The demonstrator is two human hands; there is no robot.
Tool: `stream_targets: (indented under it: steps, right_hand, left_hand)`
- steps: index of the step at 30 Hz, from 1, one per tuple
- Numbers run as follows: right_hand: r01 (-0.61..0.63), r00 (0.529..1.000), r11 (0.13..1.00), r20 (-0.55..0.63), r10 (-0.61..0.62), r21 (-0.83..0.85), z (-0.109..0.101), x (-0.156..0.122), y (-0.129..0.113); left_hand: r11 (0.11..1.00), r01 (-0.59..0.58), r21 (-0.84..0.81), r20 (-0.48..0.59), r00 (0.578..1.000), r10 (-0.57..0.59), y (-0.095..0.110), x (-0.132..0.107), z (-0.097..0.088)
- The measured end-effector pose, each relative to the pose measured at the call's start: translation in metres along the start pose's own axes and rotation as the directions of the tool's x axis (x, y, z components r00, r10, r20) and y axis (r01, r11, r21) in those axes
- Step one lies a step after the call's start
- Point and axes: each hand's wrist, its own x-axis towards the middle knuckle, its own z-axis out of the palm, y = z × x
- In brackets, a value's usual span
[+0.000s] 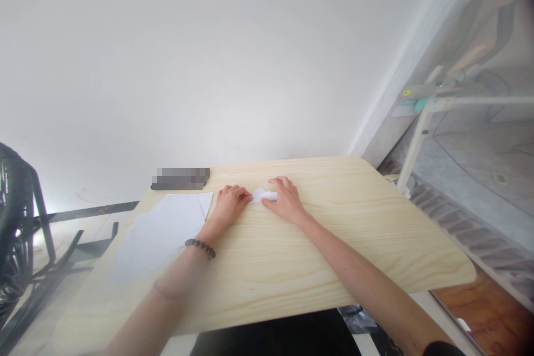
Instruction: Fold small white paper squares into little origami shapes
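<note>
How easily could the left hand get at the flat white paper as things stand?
Likely yes: the left hand is close beside the flat white paper, nothing visible between, though its fingertips touch the small white piece.

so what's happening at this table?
A person's left hand and right hand are both on a small white piece of paper, which looks partly folded or rolled. Larger white paper lies on the wooden table to the left; a blurred-out dark item lies beyond it.

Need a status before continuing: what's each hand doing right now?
Left hand: closed, pinching the left end of the paper.
Right hand: closed, holding its right end.
</note>
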Motion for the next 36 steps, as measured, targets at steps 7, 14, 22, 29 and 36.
stream_targets:
  steps: [7, 14, 22, 29, 36]
  right_hand:
    - [-0.044, 0.990, 0.987, 0.137, 0.022, 0.155, -0.005, 0.009, 0.017]
    - [0.018, 0.980, 0.936, 0.179, -0.087, 0.352, -0.013, 0.011, 0.026]
    - [-0.066, 0.975, 0.893, 0.218, -0.037, 0.445, -0.014, 0.011, 0.033]
    - [0.079, 0.990, 0.959, 0.094, -0.108, 0.271, -0.010, 0.005, 0.021]
    - [0.162, 0.979, 0.980, 0.103, -0.175, 0.117, -0.014, -0.004, 0.010]
  left_hand:
    - [1.000, 0.007, 0.006, 0.014, 1.000, -0.008, 0.002, 0.000, -0.002]
    - [1.000, 0.025, 0.013, 0.027, 0.999, -0.026, 0.003, -0.001, -0.003]
    - [0.999, 0.018, 0.035, 0.013, 1.000, -0.018, 0.004, -0.001, -0.003]
    - [0.975, -0.220, -0.031, -0.026, 0.975, 0.219, 0.007, -0.006, -0.003]
    - [0.978, -0.208, 0.014, -0.006, 0.978, 0.208, 0.010, -0.005, -0.005]
